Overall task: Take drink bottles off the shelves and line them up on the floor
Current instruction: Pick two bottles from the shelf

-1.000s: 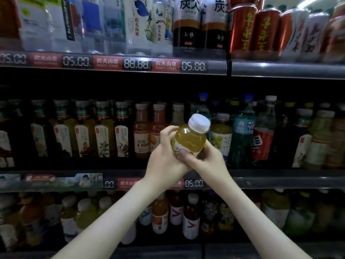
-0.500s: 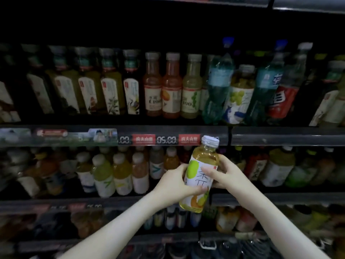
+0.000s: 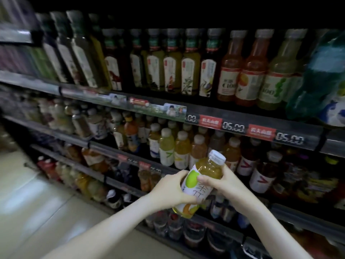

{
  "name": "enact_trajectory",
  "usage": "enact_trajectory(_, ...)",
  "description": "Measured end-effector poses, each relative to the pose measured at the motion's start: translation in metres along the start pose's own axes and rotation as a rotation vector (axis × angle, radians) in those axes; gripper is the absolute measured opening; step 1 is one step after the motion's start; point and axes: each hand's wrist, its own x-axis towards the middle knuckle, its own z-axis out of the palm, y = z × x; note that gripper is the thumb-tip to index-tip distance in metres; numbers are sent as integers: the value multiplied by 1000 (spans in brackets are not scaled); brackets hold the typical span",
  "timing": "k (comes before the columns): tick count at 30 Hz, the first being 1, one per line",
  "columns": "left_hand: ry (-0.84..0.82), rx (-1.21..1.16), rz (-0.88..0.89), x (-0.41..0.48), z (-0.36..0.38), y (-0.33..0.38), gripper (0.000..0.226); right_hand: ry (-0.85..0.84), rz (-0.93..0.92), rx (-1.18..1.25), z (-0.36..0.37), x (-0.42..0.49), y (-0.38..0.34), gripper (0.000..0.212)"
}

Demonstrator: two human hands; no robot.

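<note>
Bottle [image 3: 200, 184], cap tilted up-right, gripped by left hand [image 3: 170, 189] and right hand [image 3: 223, 182]; floor [image 3: 37, 212] lies lower-left.

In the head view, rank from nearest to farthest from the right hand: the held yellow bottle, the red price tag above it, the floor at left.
1. Held yellow bottle, in right hand.
2. Red price tag, above, on the shelf edge.
3. Floor, far left and below.

Dark shelves [image 3: 214, 114] carry upright drink bottles [image 3: 189, 66] in close rows, tier under tier. Red price tags [image 3: 260, 132] sit on the shelves' front edge. Pale floor [image 3: 37, 208] lies left of the shelves.
</note>
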Motion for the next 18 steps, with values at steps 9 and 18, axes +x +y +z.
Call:
enact_trajectory(9,-79,-155,-127,-25,-21,-33,67,-173,98,-27,31,12,-3,43)
enact_trajectory(18,-216,-132,-90,0,-79,-96,57,35,-8,-248,83,45,13,46)
